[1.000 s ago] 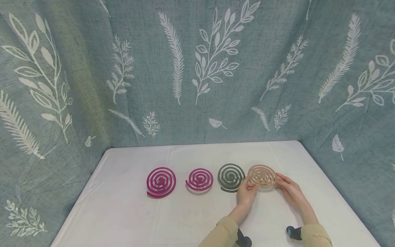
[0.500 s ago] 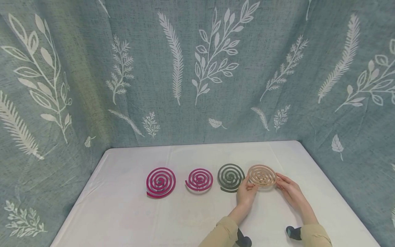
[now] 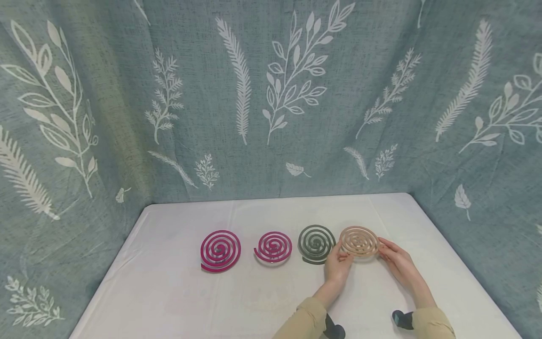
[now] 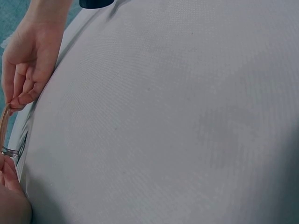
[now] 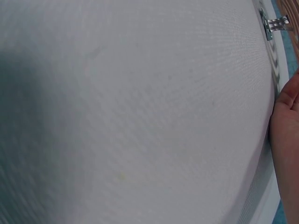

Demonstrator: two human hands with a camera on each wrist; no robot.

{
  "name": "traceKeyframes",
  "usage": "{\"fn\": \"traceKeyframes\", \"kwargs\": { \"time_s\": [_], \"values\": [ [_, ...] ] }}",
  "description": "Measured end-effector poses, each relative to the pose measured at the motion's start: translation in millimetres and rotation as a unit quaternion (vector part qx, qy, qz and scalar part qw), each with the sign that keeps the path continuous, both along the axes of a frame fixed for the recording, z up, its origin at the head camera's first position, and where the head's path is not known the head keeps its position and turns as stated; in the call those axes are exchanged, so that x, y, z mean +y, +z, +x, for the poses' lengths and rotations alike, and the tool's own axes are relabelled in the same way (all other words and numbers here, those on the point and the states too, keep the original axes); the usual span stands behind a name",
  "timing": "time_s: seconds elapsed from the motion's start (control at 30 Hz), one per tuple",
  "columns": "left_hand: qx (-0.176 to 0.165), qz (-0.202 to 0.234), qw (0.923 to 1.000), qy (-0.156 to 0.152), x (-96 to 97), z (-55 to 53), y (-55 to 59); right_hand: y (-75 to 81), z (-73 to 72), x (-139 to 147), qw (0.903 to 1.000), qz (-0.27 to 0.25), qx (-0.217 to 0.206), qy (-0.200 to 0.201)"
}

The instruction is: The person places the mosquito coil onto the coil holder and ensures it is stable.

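Note:
A tan mosquito coil sits at the right end of a row of coils, held level between both hands. My left hand pinches its left near rim, and my right hand pinches its right rim with thumb and fingertips. Under the coil, the right wrist view shows a bent metal stand on the white cloth. Only a thin edge of the coil appears in the left wrist view. Just left of my left hand lies a dark green coil, partly behind the fingers.
Two magenta coils, a raised-looking one and one farther left, continue the row on the white-covered table. A blue-green leaf-patterned curtain surrounds the table's back and sides.

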State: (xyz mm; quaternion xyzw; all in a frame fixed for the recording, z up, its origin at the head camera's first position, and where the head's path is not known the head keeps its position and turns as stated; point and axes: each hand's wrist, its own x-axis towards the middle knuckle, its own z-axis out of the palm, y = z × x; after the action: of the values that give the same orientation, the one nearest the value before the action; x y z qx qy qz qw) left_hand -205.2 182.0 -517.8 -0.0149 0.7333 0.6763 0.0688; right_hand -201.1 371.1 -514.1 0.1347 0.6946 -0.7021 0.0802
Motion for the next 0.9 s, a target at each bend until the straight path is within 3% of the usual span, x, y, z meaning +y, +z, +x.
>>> {"fn": "traceKeyframes", "kwargs": {
  "time_s": [0.9],
  "values": [
    [-0.010,0.006,0.9999,0.005,-0.1,0.7,-1.2,-0.3,0.2,-1.6,1.0000,-0.001,-0.008,-0.004]
  ]
}}
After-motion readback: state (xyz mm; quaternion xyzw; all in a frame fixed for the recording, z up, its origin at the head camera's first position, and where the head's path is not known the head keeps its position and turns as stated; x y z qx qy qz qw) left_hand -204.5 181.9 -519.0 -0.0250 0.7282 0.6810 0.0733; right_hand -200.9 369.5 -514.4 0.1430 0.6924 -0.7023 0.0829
